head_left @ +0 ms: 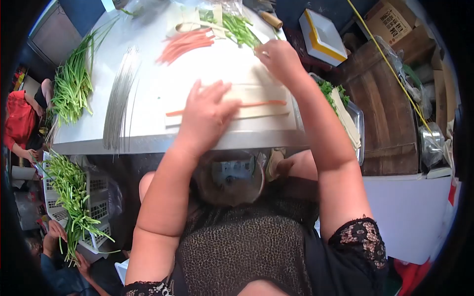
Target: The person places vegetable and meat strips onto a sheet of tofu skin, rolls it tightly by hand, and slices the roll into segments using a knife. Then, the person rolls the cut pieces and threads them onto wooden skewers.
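Observation:
My left hand (210,111) lies with its fingers spread over a pale flat sheet (261,114), which looks like bean curd skin. A long orange strip (266,103) runs across the sheet and passes under that hand. Farther up the table, my right hand (280,59) has its fingertips pinched together beside a heap of cut green stalks (239,30). What it holds, if anything, is too blurred to make out. To the left of the stalks is a pile of orange-pink strips (185,44).
Thin metal skewers (118,103) lie on the white table (148,116), with long green stalks (74,86) farther left. A metal tray (361,126) with greens stands at right. Other people's hands (57,231) are at the lower left, by a white basket (98,204) of greens.

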The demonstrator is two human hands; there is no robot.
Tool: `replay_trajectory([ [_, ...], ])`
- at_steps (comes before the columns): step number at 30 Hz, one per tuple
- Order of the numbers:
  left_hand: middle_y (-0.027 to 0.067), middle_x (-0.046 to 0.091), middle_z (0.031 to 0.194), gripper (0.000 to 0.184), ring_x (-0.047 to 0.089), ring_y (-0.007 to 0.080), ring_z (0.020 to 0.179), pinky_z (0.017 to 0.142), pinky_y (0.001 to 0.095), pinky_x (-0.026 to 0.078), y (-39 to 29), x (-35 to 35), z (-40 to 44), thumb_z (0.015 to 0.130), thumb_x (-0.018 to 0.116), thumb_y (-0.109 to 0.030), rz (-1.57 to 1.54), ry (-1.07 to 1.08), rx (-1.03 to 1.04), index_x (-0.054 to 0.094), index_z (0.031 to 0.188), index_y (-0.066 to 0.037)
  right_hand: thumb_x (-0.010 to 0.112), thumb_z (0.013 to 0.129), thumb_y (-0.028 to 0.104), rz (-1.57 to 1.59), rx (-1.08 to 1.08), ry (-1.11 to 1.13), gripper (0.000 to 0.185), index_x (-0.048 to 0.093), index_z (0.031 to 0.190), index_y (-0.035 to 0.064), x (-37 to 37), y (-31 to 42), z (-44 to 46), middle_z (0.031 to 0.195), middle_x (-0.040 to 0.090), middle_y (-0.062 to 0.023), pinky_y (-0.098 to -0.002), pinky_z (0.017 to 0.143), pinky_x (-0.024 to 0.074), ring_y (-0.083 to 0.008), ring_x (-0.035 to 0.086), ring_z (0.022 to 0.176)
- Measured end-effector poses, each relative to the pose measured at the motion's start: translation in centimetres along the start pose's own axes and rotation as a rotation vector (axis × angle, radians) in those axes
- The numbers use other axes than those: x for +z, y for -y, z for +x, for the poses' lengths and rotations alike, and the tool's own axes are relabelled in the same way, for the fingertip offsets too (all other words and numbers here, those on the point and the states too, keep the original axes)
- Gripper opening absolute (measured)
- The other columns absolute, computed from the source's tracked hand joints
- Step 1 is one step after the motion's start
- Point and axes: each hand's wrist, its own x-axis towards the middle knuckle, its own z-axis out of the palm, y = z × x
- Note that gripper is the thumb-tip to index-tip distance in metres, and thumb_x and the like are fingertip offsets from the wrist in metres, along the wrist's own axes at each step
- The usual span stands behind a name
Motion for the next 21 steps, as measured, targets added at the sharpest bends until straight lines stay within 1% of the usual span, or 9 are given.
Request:
replay_trajectory([
  [3, 0.0103, 0.069, 0.117, 0.022, 0.063, 0.0291, 0.113, 0.109, 0.0499, 0.04, 1.6, -1.5, 0.5, 0.088, 0.07, -0.011, 0.027, -0.157, -0.125, 0.072, 0.11, -0.012, 0.071, 0.089, 0.019, 0.308, 0.104, 0.128, 0.019, 0.077, 0.102, 0.0067, -1.1, 2.8, 1.0, 0.098, 0.071, -0.0152, -0.0402, 0.085, 0.0524, -0.0319, 0.066, 0.092],
  [6, 0.0098, 0.07, 0.111, 0.023, 0.064, 0.0286, 0.106, 0.101, 0.045, 0.045, 2.6, -2.3, -0.2, 0.087, 0.071, -0.008, 0.026, -0.214, -0.165, 0.072, 0.11, -0.009, 0.071, 0.089, 0.015, 0.302, 0.017, 0.206, 0.02, 0.075, 0.106, 0.0041, -2.7, 5.4, -1.0, 0.096, 0.071, -0.0137, -0.0373, 0.082, 0.0521, -0.0268, 0.066, 0.09],
  [8, 0.0095, 0.07, 0.108, 0.022, 0.064, 0.0284, 0.104, 0.097, 0.0431, 0.047, 2.4, -2.5, -0.2, 0.087, 0.071, -0.007, 0.007, -0.244, -0.172, 0.072, 0.109, -0.008, 0.072, 0.088, 0.013, 0.216, -0.044, 0.133, 0.023, 0.074, 0.109, 0.0034, -1.7, 3.0, -1.8, 0.095, 0.072, -0.0131, -0.0366, 0.08, 0.0526, -0.0258, 0.067, 0.086],
  [10, 0.008, 0.069, 0.107, 0.02, 0.063, 0.0301, 0.103, 0.101, 0.0498, 0.044, 2.1, -2.4, -0.8, 0.086, 0.07, -0.008, -0.035, -0.231, -0.177, 0.071, 0.105, -0.01, 0.071, 0.088, 0.014, 0.182, 0.226, 0.138, 0.023, 0.074, 0.109, 0.0038, -1.0, 0.7, -1.3, 0.095, 0.073, -0.0125, -0.0368, 0.079, 0.0533, -0.0256, 0.067, 0.082],
  [11, 0.008, 0.069, 0.107, 0.02, 0.063, 0.0301, 0.103, 0.101, 0.0498, 0.044, 2.1, -2.4, -0.9, 0.086, 0.07, -0.008, -0.035, -0.233, -0.173, 0.071, 0.105, -0.01, 0.068, 0.089, 0.015, 0.168, 0.324, 0.159, 0.023, 0.074, 0.107, 0.0029, -0.9, -0.1, -0.8, 0.102, 0.073, -0.0142, -0.0381, 0.08, 0.0543, -0.0288, 0.069, 0.083],
  [12, 0.0083, 0.069, 0.106, 0.02, 0.063, 0.0302, 0.102, 0.1, 0.0493, 0.044, 2.1, -2.5, -0.9, 0.085, 0.07, -0.007, -0.036, -0.254, -0.173, 0.071, 0.105, -0.009, 0.068, 0.089, 0.015, 0.165, 0.318, 0.155, 0.023, 0.074, 0.107, 0.0029, -0.2, -0.8, -0.1, 0.102, 0.073, -0.0142, -0.0381, 0.08, 0.0543, -0.0288, 0.069, 0.083],
  [14, 0.0085, 0.069, 0.106, 0.02, 0.063, 0.0303, 0.101, 0.099, 0.0488, 0.045, 2.5, -2.7, -0.8, 0.085, 0.07, -0.006, -0.034, -0.289, -0.176, 0.071, 0.105, -0.009, 0.065, 0.091, 0.023, 0.115, 0.268, 0.148, 0.021, 0.077, 0.102, 0.0096, 1.5, -2.0, 1.4, 0.104, 0.071, -0.0166, -0.0422, 0.087, 0.0528, -0.0347, 0.068, 0.097],
  [19, 0.0107, 0.069, 0.103, 0.019, 0.064, 0.0318, 0.097, 0.092, 0.0438, 0.048, 4.6, -2.8, -0.1, 0.083, 0.07, -0.003, -0.069, -0.394, -0.197, 0.071, 0.102, -0.007, 0.065, 0.091, 0.034, -0.068, 0.378, 0.223, 0.029, 0.077, 0.102, 0.0102, 3.5, 1.3, 6.1, 0.108, 0.072, -0.0164, -0.0433, 0.088, 0.0536, -0.0343, 0.068, 0.098],
  [21, 0.0109, 0.07, 0.102, 0.019, 0.064, 0.0318, 0.097, 0.091, 0.0435, 0.048, 5.0, -2.7, 0.1, 0.083, 0.07, -0.003, -0.056, -0.402, -0.197, 0.071, 0.101, -0.006, 0.065, 0.089, 0.04, -0.275, 0.499, 0.407, 0.038, 0.076, 0.103, 0.0064, 3.6, 2.2, 7.5, 0.107, 0.072, -0.0171, -0.0428, 0.088, 0.0547, -0.0336, 0.069, 0.101],
])
